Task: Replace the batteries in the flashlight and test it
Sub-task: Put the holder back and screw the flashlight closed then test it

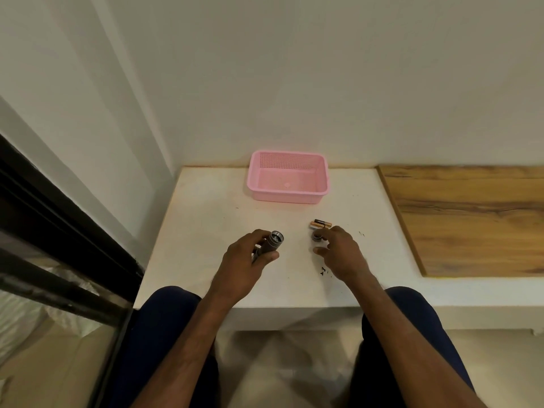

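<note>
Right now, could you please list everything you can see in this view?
flashlight: one, grey metal, in the left hand over the table
batteries: seemingly two, black and copper, lying together on the table just beyond the right hand
cap: one, small and dark, on the table at the right fingertips
basket: one, pink, at the table's far edge by the wall
dark specks: a few, black, on the table near the right wrist
table: one, white
wooden board: one, brown, right of the table
window frame: one, black, far left
left hand: grips the flashlight
right hand: fingers curled over the cap; hold unclear
</note>
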